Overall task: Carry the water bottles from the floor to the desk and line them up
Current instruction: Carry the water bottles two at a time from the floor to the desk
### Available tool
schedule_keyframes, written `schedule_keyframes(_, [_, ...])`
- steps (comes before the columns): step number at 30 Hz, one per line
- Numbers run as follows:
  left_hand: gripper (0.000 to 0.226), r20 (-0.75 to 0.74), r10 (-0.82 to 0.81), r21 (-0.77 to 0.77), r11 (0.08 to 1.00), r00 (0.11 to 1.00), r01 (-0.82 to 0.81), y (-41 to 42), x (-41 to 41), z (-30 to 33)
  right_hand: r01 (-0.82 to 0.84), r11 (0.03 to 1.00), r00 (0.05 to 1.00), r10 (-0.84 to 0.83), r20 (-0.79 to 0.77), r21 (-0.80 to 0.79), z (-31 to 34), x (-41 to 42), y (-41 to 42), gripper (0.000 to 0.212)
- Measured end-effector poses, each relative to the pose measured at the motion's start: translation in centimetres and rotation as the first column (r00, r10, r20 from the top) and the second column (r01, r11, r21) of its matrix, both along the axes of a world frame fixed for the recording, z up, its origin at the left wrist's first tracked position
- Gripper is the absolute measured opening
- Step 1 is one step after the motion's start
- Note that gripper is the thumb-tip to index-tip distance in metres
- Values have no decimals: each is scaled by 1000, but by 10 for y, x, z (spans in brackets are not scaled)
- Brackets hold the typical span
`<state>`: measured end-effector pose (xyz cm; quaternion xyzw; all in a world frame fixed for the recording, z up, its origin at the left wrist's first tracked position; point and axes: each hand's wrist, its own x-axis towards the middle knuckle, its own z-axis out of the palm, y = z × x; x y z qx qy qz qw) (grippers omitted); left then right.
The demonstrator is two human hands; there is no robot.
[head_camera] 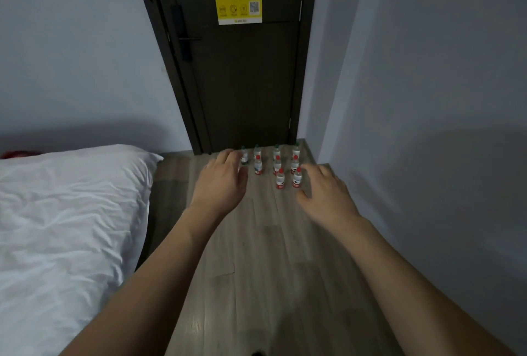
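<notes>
- The water bottles [274, 162] are seen standing upright in a small cluster on the wooden floor [256, 255], just in front of a dark door [242, 78].
- The cluster is arranged in rows: green caps are seen on the back row nearest the door, red caps on the rows in front of it.
- Red-and-white labels are worn by the nearest bottles; the print is too small to be read.
- The left hand [221, 181] is stretched out toward the cluster, palm down, fingers spread and relaxed; nothing is grasped by it. Part of the leftmost bottle [244, 155] is covered by its fingertips in the view, and whether it is touched cannot be told.
- The right hand [325, 188] is likewise held out palm down with loose fingers and nothing grasped; it appears just beside the nearest right-hand bottle [297, 178].
- A yellow Wi-Fi notice [238, 5] is fixed to the upper part of the door.
- A bed with white bedding [65, 227] is seen to the left, and pale walls [427, 84] on both sides.
</notes>
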<state>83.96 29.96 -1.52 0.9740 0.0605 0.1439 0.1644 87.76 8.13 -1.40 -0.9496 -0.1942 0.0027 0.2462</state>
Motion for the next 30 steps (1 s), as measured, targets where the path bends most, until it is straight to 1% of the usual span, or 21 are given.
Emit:
schedule_keyframes(5, [41, -29, -24, -27, 999, 999, 23, 24, 65, -9, 17, 999, 998, -19, -59, -33, -12, 62, 22, 52])
schedule_keyframes(10, [41, -75, -40, -36, 999, 996, 38, 45, 144, -26, 23, 999, 997, -24, -67, -25, -26, 143, 42, 48])
schedule_keyframes(14, [39, -95, -42, -25, 999, 995, 40, 55, 218, -39, 46, 998, 995, -49, -83, -33, -44, 220, 50, 50])
schedule_keyframes(18, [41, -120, -26, 10, 1000, 992, 27, 69, 303, -31, 54, 999, 996, -53, -69, 1, -48, 308, 60, 51])
schedule_keyframes(22, [41, -103, -35, 25, 999, 994, 37, 73, 380, -17, 65, 998, 996, -64, -68, 7, -45, 384, 65, 54])
schedule_keyframes(26, [42, -160, -69, 9, 997, 985, 71, 69, 434, -23, 101, 995, 988, -100, -120, 9, -45, 433, 63, 57])
schedule_keyframes(30, [42, -196, -108, -18, 994, 975, 106, 63, 489, -32, 144, 989, 976, -140, -168, 14, -48, 479, 52, 49])
